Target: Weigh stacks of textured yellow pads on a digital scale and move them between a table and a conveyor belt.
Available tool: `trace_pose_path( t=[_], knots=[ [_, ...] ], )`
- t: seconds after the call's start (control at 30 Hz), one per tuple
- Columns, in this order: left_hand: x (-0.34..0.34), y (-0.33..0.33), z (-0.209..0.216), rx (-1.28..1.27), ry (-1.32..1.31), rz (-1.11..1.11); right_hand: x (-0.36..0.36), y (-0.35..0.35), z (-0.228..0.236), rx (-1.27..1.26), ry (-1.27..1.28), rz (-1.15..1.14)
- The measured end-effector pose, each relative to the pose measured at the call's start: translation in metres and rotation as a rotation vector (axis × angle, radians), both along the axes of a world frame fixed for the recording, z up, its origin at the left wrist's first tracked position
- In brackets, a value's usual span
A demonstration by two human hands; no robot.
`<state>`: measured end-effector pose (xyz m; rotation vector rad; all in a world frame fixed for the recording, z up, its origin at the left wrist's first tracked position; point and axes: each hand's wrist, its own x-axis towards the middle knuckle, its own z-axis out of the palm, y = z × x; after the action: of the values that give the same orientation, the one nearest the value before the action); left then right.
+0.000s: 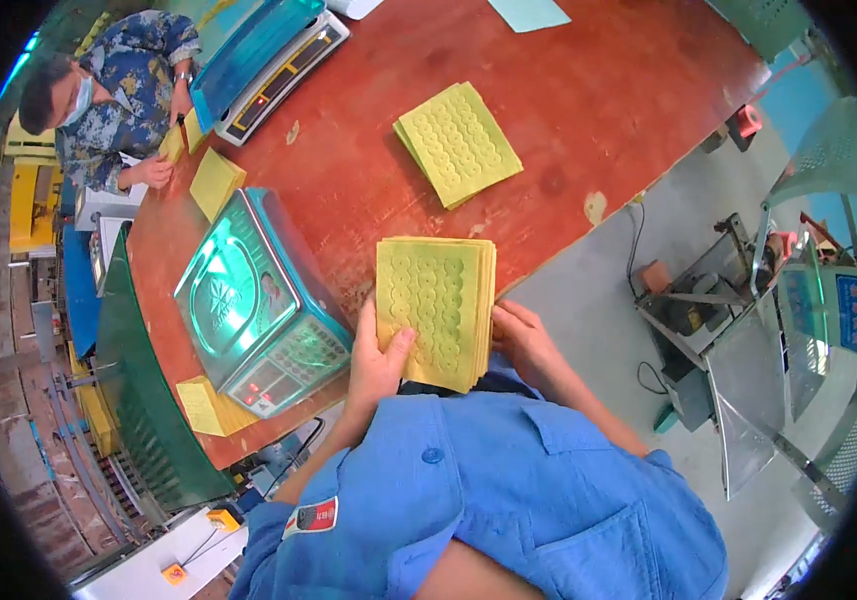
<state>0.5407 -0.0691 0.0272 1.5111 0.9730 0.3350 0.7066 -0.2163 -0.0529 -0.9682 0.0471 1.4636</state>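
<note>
A thick stack of yellow sheets [435, 300], embossed with rows of round ring shapes, is held upright in front of my chest, above the table's near edge. My left hand [378, 360] grips its lower left side, thumb across the front face and fingers behind. At the stack's right edge is my right hand [525, 340], its fingers bent against the side and partly hidden behind the sheets. A second pile of the same yellow sheets [460, 145] lies on the red table [348, 150] beyond the held stack.
Left of me stands a teal weighing scale [248, 290] with a shiny pan; another scale [283, 75] is farther back. Yellow sheets [210, 408] lie by the near scale, more [216, 184] behind it. Across the table a masked person [118, 100] handles yellow sheets. Metal chairs [828, 170] stand right.
</note>
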Motion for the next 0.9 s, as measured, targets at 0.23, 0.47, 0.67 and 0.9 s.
trace_pose_path(
  t=[0.23, 0.47, 0.67, 0.9],
  knots=[
    [-0.009, 0.000, -0.009, -0.405, -0.299, 0.066, 0.018, 0.007, 0.099, 0.018, -0.897, 0.159],
    [0.021, 0.011, 0.002, -0.761, -0.545, 0.472, 0.035, 0.053, 0.117, -0.127, -1.322, 0.418],
    [-0.014, 0.004, -0.030, -0.312, -0.422, 0.288, 0.029, 0.061, 0.101, -0.047, -1.376, 0.343],
    [0.001, 0.014, 0.004, -0.032, -0.259, 0.006, 0.024, 0.061, 0.084, 0.074, -1.030, 0.307]
  ],
)
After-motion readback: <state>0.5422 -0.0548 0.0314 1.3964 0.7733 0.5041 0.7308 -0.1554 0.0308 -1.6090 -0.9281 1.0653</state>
